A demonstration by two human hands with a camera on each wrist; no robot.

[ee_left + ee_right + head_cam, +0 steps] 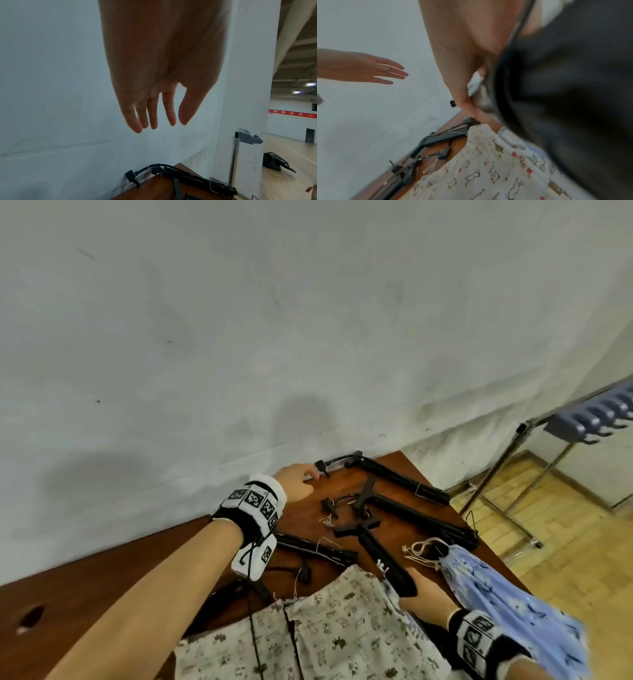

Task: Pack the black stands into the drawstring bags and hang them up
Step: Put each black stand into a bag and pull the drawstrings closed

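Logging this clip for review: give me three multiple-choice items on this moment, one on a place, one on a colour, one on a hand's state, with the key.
1. Where does the blue drawstring bag lie?
A. on the table's right side, by the right hand
B. on the rack's hooks
C. on the floor

2. What colour is the table?
A. white
B. reddish-brown
C. green

3. How is the left hand?
A. clenched round a bag
B. open, fingers straight
C. pinching a cord

Key: 1 A, the head view shows it on the table edge beside the right hand. 2 B, the bare wood shows brown. 3 B, the left wrist view shows straight fingers holding nothing.
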